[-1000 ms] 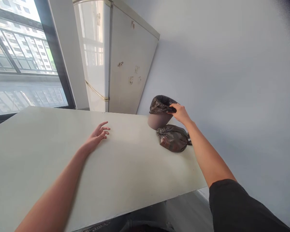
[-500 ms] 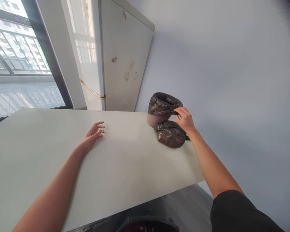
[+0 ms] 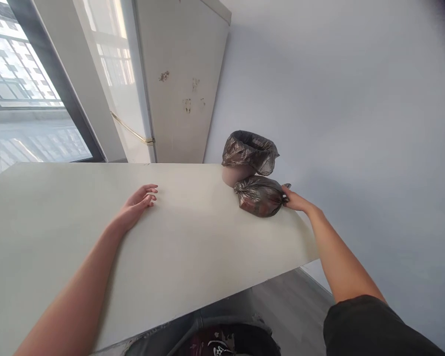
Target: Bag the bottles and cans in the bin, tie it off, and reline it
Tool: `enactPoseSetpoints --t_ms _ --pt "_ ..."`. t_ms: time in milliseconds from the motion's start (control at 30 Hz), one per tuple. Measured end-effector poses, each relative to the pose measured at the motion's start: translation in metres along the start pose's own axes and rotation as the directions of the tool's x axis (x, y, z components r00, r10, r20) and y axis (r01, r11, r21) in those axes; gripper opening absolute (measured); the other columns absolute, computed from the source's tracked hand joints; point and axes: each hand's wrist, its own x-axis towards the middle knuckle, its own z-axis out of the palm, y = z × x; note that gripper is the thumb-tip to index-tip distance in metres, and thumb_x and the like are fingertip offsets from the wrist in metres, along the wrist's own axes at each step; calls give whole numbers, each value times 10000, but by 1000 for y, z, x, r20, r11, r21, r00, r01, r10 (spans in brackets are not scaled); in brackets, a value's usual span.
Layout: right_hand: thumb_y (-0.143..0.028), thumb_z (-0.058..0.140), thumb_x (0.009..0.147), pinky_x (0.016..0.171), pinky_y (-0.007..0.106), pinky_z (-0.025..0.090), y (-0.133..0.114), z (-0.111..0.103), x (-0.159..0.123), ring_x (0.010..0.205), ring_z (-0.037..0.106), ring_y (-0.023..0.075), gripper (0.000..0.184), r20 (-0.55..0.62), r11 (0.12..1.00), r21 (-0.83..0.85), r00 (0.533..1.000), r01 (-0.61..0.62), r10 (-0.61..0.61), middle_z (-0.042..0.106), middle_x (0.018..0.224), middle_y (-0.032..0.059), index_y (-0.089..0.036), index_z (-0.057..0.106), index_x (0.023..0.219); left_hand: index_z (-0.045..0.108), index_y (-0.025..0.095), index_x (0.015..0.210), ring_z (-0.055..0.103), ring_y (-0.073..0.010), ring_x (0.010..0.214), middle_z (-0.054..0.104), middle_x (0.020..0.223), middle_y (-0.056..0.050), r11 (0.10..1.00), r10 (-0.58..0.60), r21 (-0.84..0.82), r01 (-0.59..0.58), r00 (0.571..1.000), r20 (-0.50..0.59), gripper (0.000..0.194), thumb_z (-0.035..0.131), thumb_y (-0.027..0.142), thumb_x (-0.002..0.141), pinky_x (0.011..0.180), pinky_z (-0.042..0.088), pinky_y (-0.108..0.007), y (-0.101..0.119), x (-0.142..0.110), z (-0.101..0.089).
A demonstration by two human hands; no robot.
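The right hand (image 3: 296,200) pinches the bag (image 3: 260,199) by its tied end (image 3: 284,200), sensibly; left of that grip, it looks soft, slippery.

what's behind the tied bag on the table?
A brownish bin, with a dark plastic liner folded over its rim, stands just behind the tied bag. The bag covers part of the bin's lower side, so that can't be seen.

The table (image 3: 193,242) holds a bin (image 3: 234,175) and bag (image 3: 260,199).

Head view, perhaps slightly tilted, facing forward and down, tabletop (image 3: 193,247) near
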Motion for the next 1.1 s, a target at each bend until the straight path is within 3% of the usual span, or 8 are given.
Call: enactPoseSetpoints --t_ms 100,233,467,600,700,800,900,1100 --pt "-191 708 683 919 432 613 3 12 -11 1048 759 360 595 181 994 88 982 -66 50 800 1200 147 -176 674 1278 735 283 1294 601 -224 1023 633 1238 -109 1000 1 -25 0 999 32 532 782 611 878 851 530 -307 -2 1 -2" --pt "-237 658 771 960 476 589 -24 41 -37 1063 742 364 422 106 979 201 994 -7 -15 802 1172 144 -189 681 1190 744 282 1252 563 -209 961 616 1159 -92 999 13 -35 -11 998 58 434 750 559 919 834 504 -304 -2 0 -2" --pt "-233 621 829 670 379 540 -147 103 -70 713 667 248 51 -15 932 312 982 183 -188 724 791 44 -214 658 858 725 248 1181 573 -214 937 622 1028 -63 957 192 226 -184 981 -12 333 699 505 972 852 482 -327 8 -5 22" --pt "-230 711 804 809 427 518 -231 127 -43 753 617 235 61 -63 899 326 956 293 -288 693 822 69 -196 669 775 709 225 1152 613 -232 954 653 1033 -83 682 543 598 -421 839 -28 217 611 370 1025 881 508 -385 20 -15 53" --pt "-336 753 878 779 364 519 -274 132 -15 750 622 209 155 25 804 469 904 367 -427 708 807 52 -181 737 888 697 230 1226 651 -250 1003 705 1121 -109 362 673 716 -597 699 243 263 652 232 967 923 517 -432 27 -23 79" --pt "-469 697 967 753 308 534 -288 137 3 786 651 185 298 104 647 641 789 412 -606 744 880 33 -180 752 1013 661 235 1294 657 -278 1084 723 1234 -124 195 610 703 -684 646 459 386 643 148 918 978 509 -486 29 -28 97" --pt "-455 555 1059 779 308 563 -280 151 9 847 685 189 345 82 514 764 732 389 -676 750 932 50 -182 764 1083 664 246 1264 652 -283 1084 735 1217 -114 159 600 707 -689 636 485 373 643 143 906 1018 506 -524 27 -29 102" --pt "-218 529 1046 988 402 581 -268 181 5 1143 688 241 290 -265 383 683 699 622 -664 728 1185 124 -242 817 1066 673 232 1162 640 -277 1119 717 1137 -121 114 619 627 -771 548 563 215 652 143 967 961 557 -487 26 -28 105"
